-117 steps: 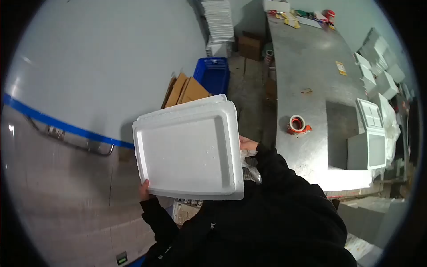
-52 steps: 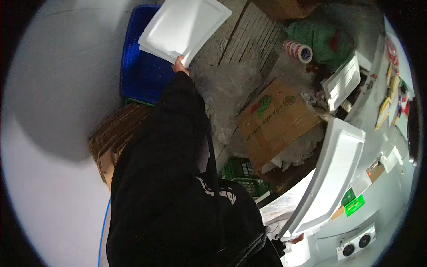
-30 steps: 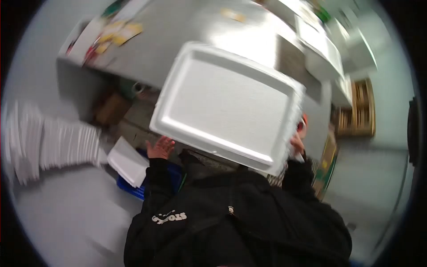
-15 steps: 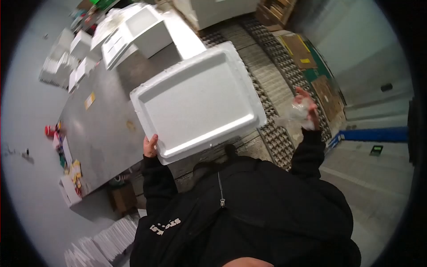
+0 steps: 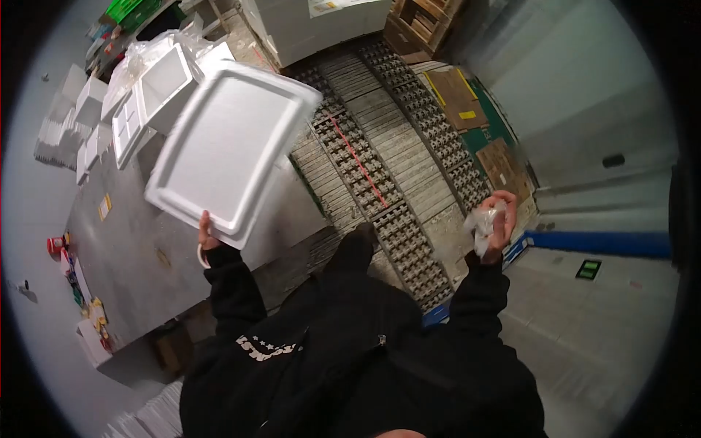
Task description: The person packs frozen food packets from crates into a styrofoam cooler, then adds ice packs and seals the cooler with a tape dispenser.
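Note:
A white foam lid (image 5: 226,146), rectangular with a raised rim, is tilted above the grey metal table (image 5: 146,270). My left hand (image 5: 208,232) grips it at its lower edge, with the fingers behind or at the rim. Off to the right, over the floor, my right hand (image 5: 499,225) is curled around crumpled clear plastic film (image 5: 484,228). The two hands are far apart.
White foam boxes (image 5: 166,84) and plastic wrap stand at the table's far end. Red and yellow items (image 5: 95,310) line its left edge. A roller conveyor (image 5: 394,139) runs along the floor, with flattened cardboard (image 5: 453,98) beside it. A wooden crate (image 5: 423,25) stands beyond.
The foam lid has moved left over the table and turned, with my left hand still on it. My right hand has come lower, its fingers now more curled around the film. The view has shifted.

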`<state>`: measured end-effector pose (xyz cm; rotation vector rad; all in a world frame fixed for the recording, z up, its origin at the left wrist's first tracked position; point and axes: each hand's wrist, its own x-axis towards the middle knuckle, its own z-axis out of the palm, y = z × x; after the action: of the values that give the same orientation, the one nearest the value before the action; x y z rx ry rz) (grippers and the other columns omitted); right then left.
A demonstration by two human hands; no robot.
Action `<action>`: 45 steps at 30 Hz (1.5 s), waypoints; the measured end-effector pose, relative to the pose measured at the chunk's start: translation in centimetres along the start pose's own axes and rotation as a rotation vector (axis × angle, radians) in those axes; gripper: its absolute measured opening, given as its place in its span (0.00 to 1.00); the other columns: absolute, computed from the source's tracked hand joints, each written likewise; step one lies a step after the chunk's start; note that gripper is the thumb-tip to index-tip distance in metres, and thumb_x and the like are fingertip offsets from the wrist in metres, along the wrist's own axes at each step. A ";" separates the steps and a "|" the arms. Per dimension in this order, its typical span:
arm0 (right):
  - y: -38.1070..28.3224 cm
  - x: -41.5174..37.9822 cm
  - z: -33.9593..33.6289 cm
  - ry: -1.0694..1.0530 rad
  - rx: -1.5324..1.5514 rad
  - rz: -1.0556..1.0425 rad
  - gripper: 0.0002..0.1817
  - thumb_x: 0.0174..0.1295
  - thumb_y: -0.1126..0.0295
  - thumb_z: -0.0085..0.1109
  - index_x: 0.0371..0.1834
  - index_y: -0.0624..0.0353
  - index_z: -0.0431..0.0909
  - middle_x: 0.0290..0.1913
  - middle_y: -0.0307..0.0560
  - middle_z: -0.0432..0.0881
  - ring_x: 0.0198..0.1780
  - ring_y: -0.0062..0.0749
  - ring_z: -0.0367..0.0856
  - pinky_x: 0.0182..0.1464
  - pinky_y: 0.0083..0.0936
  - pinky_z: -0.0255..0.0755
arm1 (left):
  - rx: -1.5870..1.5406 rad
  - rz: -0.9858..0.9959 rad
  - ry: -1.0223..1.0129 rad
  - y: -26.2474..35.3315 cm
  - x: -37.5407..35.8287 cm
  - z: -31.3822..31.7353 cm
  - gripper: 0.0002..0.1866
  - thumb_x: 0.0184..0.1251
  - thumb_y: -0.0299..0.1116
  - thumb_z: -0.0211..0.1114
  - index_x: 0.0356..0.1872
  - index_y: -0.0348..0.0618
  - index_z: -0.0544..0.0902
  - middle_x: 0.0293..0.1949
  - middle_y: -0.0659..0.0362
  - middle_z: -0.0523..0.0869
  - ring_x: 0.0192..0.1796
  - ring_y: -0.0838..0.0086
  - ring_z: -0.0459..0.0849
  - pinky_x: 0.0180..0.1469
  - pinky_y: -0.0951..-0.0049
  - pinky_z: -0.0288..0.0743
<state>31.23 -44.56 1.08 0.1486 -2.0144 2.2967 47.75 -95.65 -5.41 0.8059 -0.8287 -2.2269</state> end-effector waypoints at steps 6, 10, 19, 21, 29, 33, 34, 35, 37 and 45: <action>1.4 14.0 -0.3 -0.361 0.218 0.083 0.50 0.50 0.62 0.71 0.69 0.48 0.41 0.60 0.50 0.63 0.62 0.40 0.65 0.61 0.34 0.63 | -0.291 0.111 -0.006 -5.2 5.0 4.0 0.24 0.55 0.35 0.61 0.53 0.36 0.72 0.49 0.51 0.79 0.53 0.54 0.77 0.59 0.51 0.69; 4.2 21.2 0.3 -0.189 0.313 0.374 0.37 0.49 0.78 0.68 0.62 0.61 0.60 0.56 0.48 0.71 0.56 0.36 0.72 0.61 0.34 0.64 | -0.360 0.004 0.024 -11.7 4.7 3.5 0.28 0.50 0.32 0.61 0.55 0.33 0.70 0.50 0.48 0.79 0.53 0.54 0.78 0.58 0.49 0.71; 14.0 33.6 -0.4 -0.026 0.813 0.682 0.30 0.48 0.72 0.58 0.59 0.61 0.65 0.62 0.54 0.69 0.60 0.50 0.70 0.60 0.51 0.65 | 0.020 0.229 0.264 -4.9 11.6 15.4 0.23 0.55 0.30 0.57 0.52 0.30 0.69 0.48 0.49 0.77 0.51 0.57 0.77 0.58 0.56 0.70; 15.2 36.9 1.3 0.001 0.710 0.640 0.31 0.49 0.74 0.57 0.60 0.63 0.63 0.63 0.55 0.68 0.58 0.47 0.72 0.54 0.43 0.74 | -0.112 0.288 0.020 1.0 12.7 17.9 0.19 0.57 0.35 0.57 0.46 0.31 0.74 0.45 0.49 0.79 0.47 0.58 0.80 0.53 0.55 0.73; 34.0 46.5 16.3 -0.356 0.130 0.609 0.23 0.56 0.74 0.48 0.57 0.61 0.72 0.52 0.45 0.77 0.51 0.32 0.76 0.52 0.30 0.71 | -0.160 0.824 0.378 9.9 11.8 23.6 0.30 0.50 0.36 0.65 0.55 0.37 0.70 0.52 0.50 0.77 0.55 0.55 0.75 0.58 0.49 0.69; 37.2 41.5 34.7 -1.067 -0.444 0.793 0.40 0.49 0.63 0.71 0.65 0.58 0.63 0.60 0.54 0.71 0.58 0.40 0.72 0.58 0.37 0.68 | -0.126 0.943 0.604 7.6 10.9 25.2 0.35 0.49 0.37 0.66 0.61 0.39 0.67 0.57 0.50 0.75 0.60 0.55 0.72 0.62 0.50 0.66; 39.8 38.8 37.1 -1.257 -0.120 0.844 0.58 0.44 0.50 0.73 0.72 0.63 0.45 0.69 0.60 0.58 0.68 0.46 0.60 0.65 0.38 0.60 | -0.160 0.939 0.643 7.0 10.7 24.5 0.35 0.49 0.37 0.66 0.61 0.39 0.67 0.57 0.50 0.75 0.60 0.55 0.72 0.62 0.51 0.66; 33.9 39.3 40.0 -1.496 -0.344 0.839 0.66 0.45 0.44 0.72 0.73 0.65 0.31 0.73 0.62 0.46 0.73 0.49 0.49 0.68 0.38 0.54 | -0.190 0.919 0.646 6.4 10.3 24.2 0.32 0.52 0.37 0.65 0.60 0.38 0.69 0.57 0.50 0.76 0.59 0.56 0.73 0.62 0.53 0.66; 31.3 40.1 43.8 -1.445 -0.161 1.140 0.59 0.54 0.49 0.66 0.73 0.62 0.30 0.73 0.61 0.46 0.72 0.50 0.50 0.69 0.37 0.54 | -0.228 0.908 0.642 5.4 10.1 25.0 0.29 0.55 0.37 0.63 0.58 0.37 0.69 0.56 0.50 0.76 0.59 0.57 0.74 0.63 0.57 0.66; 38.9 57.9 53.7 -0.805 -0.165 0.889 0.23 0.61 0.65 0.58 0.60 0.55 0.69 0.44 0.47 0.80 0.35 0.36 0.82 0.28 0.26 0.74 | -0.327 0.946 0.753 4.8 17.4 23.6 0.38 0.50 0.35 0.65 0.65 0.36 0.61 0.59 0.48 0.72 0.62 0.54 0.71 0.63 0.50 0.67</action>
<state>-30.16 -102.95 -22.84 0.2265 -3.1685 2.8172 21.81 -103.04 7.00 0.7722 -0.3254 -1.0496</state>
